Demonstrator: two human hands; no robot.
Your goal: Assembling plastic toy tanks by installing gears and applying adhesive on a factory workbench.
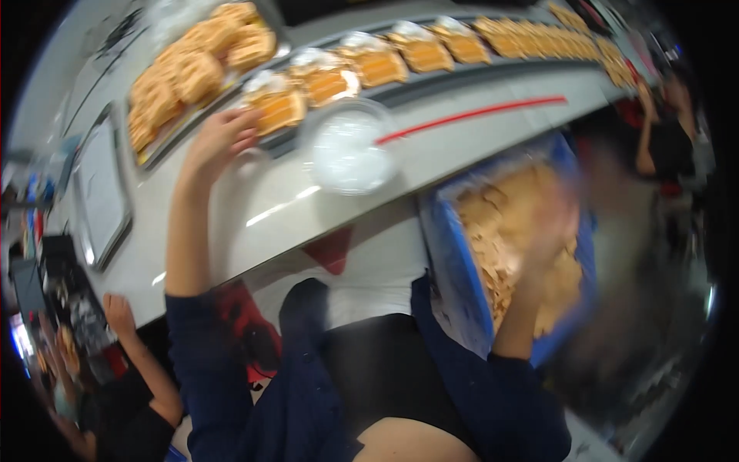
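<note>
Under the left hand (219, 138) fingers, spread and resting on a waffle sandwich (275, 108) at the conveyor belt (431, 81) edge, a nudge could slide it off. Right hand (550, 231) (blurred, grip untellable) hovers over crumbs in the blue bin (454, 262).

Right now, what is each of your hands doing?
Left hand: open, fingers on a waffle on the belt.
Right hand: blurred over the blue bin of crumbs; grip cannot be told.
</note>
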